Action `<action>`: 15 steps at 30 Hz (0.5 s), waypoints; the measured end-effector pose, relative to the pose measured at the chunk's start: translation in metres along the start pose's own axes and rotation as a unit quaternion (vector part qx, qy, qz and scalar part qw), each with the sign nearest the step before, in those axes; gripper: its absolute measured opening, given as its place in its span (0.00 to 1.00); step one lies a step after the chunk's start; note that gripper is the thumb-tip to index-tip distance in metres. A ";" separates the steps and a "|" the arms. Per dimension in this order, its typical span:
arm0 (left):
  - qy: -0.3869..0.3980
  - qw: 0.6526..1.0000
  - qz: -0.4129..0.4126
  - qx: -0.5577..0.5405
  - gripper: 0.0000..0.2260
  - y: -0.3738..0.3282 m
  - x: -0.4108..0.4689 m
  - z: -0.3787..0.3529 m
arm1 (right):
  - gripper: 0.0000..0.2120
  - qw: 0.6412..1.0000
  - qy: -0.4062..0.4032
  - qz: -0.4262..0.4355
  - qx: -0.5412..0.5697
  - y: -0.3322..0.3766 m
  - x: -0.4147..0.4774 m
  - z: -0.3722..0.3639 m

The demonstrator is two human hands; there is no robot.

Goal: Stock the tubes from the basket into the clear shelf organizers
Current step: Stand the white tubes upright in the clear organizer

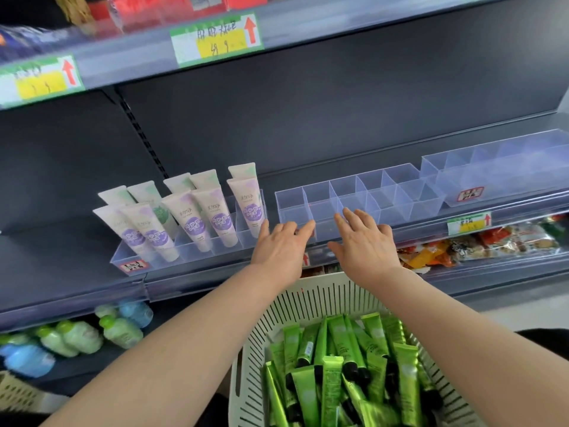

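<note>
I see my left hand [281, 245] and right hand [365, 241] spread flat, fingers straight and grasping nothing, fingertips at the front wall of the clear organizer [354, 195] on the shelf [61, 257], while the green tubes [338, 365] lie heaped in the slotted basket [308, 300] beneath my forearms.

Middle organizer [354, 198] compartments open above

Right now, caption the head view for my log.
Left hand and right hand, both open, at the front of the empty clear organizer, above a basket of green tubes.
</note>
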State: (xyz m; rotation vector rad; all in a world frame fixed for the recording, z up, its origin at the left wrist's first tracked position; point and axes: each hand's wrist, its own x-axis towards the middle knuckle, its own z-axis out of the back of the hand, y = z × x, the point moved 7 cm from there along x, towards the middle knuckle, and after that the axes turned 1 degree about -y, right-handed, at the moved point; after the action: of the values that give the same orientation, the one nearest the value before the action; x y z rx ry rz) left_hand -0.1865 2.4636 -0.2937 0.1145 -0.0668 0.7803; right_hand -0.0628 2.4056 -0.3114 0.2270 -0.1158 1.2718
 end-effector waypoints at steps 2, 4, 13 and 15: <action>-0.004 1.000 0.007 0.000 0.38 0.009 -0.005 0.001 | 0.29 1.000 -0.001 0.011 0.002 0.010 -0.001 0.000; -0.004 1.000 0.012 0.004 0.38 0.017 -0.010 0.002 | 0.29 1.000 0.003 0.024 0.007 0.020 -0.002 0.000; -0.049 0.994 -0.083 -0.059 0.23 -0.011 -0.034 -0.014 | 0.23 0.998 0.002 0.061 0.019 -0.003 -0.051 -0.023; 0.002 0.995 -0.086 -0.042 0.21 -0.019 -0.040 -0.035 | 0.23 0.997 0.038 0.060 0.016 -0.017 -0.059 -0.043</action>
State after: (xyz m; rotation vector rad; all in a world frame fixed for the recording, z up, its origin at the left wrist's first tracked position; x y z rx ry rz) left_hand -0.2012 2.4266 -0.3344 0.0379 -0.0859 0.6041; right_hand -0.0654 2.3556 -0.3678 0.2019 -0.0441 1.4016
